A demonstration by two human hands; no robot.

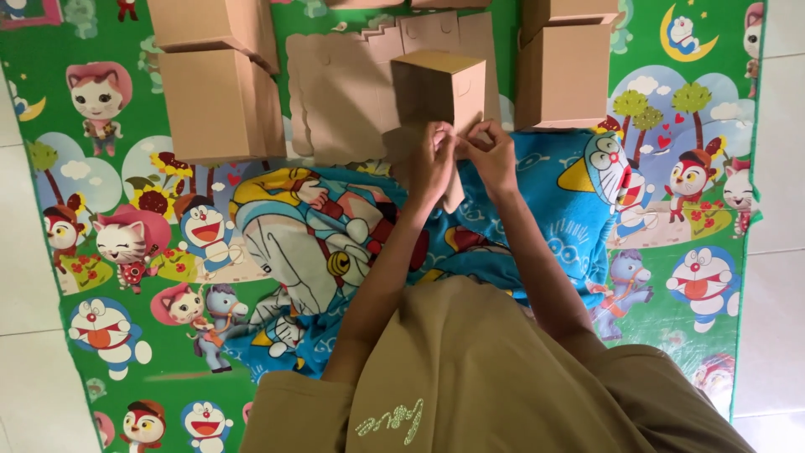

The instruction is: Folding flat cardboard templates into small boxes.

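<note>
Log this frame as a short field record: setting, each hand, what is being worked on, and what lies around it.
setting: person seated on a green cartoon play mat, blue cartoon blanket over the lap
left hand: fingers pinch the lower edge of a small cardboard box
right hand: fingers pinch the same edge, beside the left
box state: upright, near flap being folded
flat cardboard blanks: behind the box
left of blanks: two folded boxes, stacked
right: folded boxes
floor: pale tiles at the mat edges

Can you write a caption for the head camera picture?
Both hands fold a small cardboard box over a cartoon mat.
</note>
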